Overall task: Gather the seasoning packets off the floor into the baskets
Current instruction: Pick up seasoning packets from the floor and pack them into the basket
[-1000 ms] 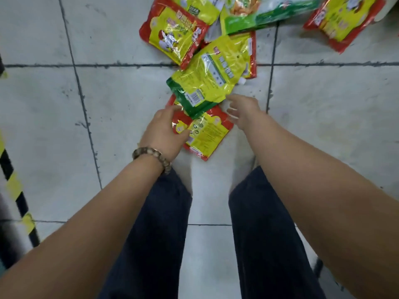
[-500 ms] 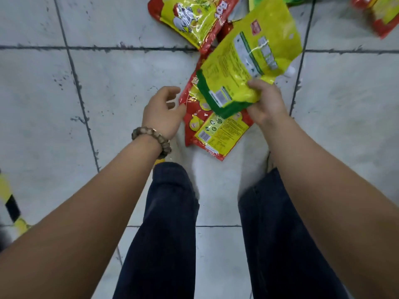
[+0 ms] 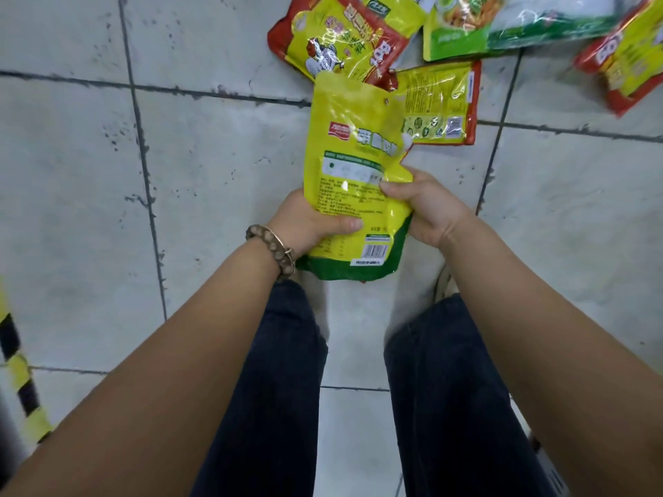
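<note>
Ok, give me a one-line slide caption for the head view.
Left hand and right hand grip a yellow-green packet above the tiled floor, other packets lying beyond.

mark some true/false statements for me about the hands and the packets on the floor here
1. The left hand and the right hand both grip the yellow and green packet. True.
2. The bead bracelet is on the right wrist. False: it is on the left wrist.
3. A basket stands beside the packets. False: no basket is in view.
4. A red-edged rooster packet lies on the tiled floor beyond the hands. True.
5. No packets lie on the floor. False: the rooster packet, a green and white packet and others lie there.
</note>
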The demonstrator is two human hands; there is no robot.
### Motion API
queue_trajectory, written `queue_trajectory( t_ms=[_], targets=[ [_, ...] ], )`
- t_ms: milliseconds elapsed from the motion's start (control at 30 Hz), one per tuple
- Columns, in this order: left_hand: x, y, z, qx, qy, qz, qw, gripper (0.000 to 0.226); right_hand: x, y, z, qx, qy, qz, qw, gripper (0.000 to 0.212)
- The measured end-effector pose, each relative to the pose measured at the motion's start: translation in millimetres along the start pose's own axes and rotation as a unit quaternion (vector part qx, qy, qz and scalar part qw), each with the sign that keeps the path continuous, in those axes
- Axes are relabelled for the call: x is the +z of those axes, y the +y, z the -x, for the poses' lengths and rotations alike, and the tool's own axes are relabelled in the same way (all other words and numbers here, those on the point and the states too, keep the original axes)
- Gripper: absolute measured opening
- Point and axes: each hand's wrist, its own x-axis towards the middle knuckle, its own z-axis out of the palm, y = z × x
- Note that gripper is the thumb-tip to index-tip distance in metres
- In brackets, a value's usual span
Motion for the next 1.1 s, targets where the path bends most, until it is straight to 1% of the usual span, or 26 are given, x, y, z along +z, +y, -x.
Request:
queue_trajectory(
  t_ms=[100,133,167,200,233,267,300,367,433,467,500,567,600,633,667,700,733,767,800,833,867,900,967,1033,1100],
  targets=[
    [-6.0,-9.1,-1.8,-0.025,0.099,0.001,0.995,0.030,12.0,-6.1,-12.8,0.015,0.061,0.019,0.998,0.030],
    [-8.0,-11.0,-2.1,-0.030,0.129,0.015,0.991,0.025,16.3,-10.4,-18.5,0.002,0.095,0.049,0.994,0.017],
    [-9.7,-12.6,-2.5,-0.035,0.160,0.034,0.986,0.024,21.1,-17.5,-25.0,-0.024,0.148,0.101,0.983,0.005],
    [-11.5,-14.5,-3.4,-0.041,0.187,0.056,0.980,0.024,24.6,-26.3,-33.1,-0.067,0.221,0.167,0.959,0.011],
    [-13.9,-15.9,-4.7,-0.047,0.212,0.078,0.973,0.023,26.5,-37.0,-43.1,-0.118,0.290,0.227,0.922,0.019],
    [-17.0,-16.9,-6.8,-0.052,0.237,0.099,0.965,0.023,28.4,-49.9,-54.1,-0.175,0.345,0.278,0.880,0.024],
    [-20.3,-17.0,-9.2,-0.058,0.260,0.118,0.957,0.022,30.1,-63.4,-66.3,-0.211,0.376,0.330,0.840,0.029],
    [-26.2,-16.3,-15.9,-0.074,0.291,0.144,0.943,0.018,33.5,-91.4,-92.9,-0.245,0.395,0.432,0.773,0.045],
    [-32.7,-16.2,-23.7,-0.094,0.309,0.155,0.934,0.016,38.9,-113.9,-120.5,-0.239,0.382,0.525,0.722,0.056],
    [-36.9,-17.4,-28.5,-0.101,0.318,0.158,0.929,0.020,42.7,-121.2,-131.7,-0.228,0.365,0.571,0.699,0.060],
    [-40.5,-17.4,-33.7,-0.108,0.329,0.158,0.925,0.030,45.0,-124.5,-142.7,-0.209,0.343,0.620,0.674,0.064],
    [-48.5,-17.9,-44.4,-0.118,0.346,0.160,0.917,0.058,48.8,-126.8,-158.8,-0.166,0.310,0.700,0.622,0.070],
    [-52.1,-18.9,-49.5,-0.122,0.354,0.161,0.913,0.068,49.6,-127.7,-164.3,-0.151,0.308,0.716,0.609,0.072],
    [-54.6,-19.1,-54.0,-0.132,0.363,0.158,0.909,0.074,50.0,-129.5,-168.0,-0.143,0.313,0.718,0.606,0.072],
    [-56.1,-20.4,-57.6,-0.144,0.368,0.159,0.905,0.080,49.8,-131.4,-170.5,-0.138,0.318,0.710,0.613,0.067],
    [-56.6,-20.4,-59.3,-0.158,0.371,0.157,0.902,0.084,49.5,-133.4,-171.9,-0.131,0.311,0.694,0.636,0.058],
    [-57.0,-20.9,-60.3,-0.171,0.367,0.156,0.901,0.087,48.1,-135.1,-172.7,-0.138,0.293,0.670,0.668,0.042],
    [-56.3,-19.4,-59.7,-0.181,0.365,0.153,0.900,0.087,45.1,-135.1,-172.2,-0.149,0.273,0.644,0.699,0.020],
    [-57.0,-22.1,-59.7,-0.187,0.364,0.153,0.899,0.086,42.9,-133.1,-168.5,-0.174,0.253,0.619,0.723,0.018],
    [-56.1,-22.5,-58.2,-0.192,0.364,0.150,0.899,0.085,40.0,-129.9,-164.2,-0.199,0.236,0.588,0.748,0.029],
    [-55.6,-23.0,-56.0,-0.195,0.362,0.151,0.899,0.083,36.2,-126.5,-156.3,-0.218,0.224,0.542,0.780,0.034],
    [-55.1,-22.5,-52.4,-0.193,0.366,0.149,0.898,0.080,32.4,-121.6,-145.4,-0.230,0.216,0.483,0.817,0.033],
    [-52.5,-22.5,-43.7,-0.192,0.369,0.149,0.897,0.073,25.5,-109.6,-114.6,-0.238,0.190,0.373,0.876,0.031],
    [-48.9,-22.0,-32.7,-0.177,0.370,0.161,0.897,0.073,20.5,-94.4,-84.2,-0.237,0.157,0.283,0.916,0.029],
    [-43.8,-23.3,-25.0,-0.167,0.367,0.186,0.896,0.090,22.0,-72.1,-58.7,-0.218,0.121,0.244,0.937,0.033]
  ],
)
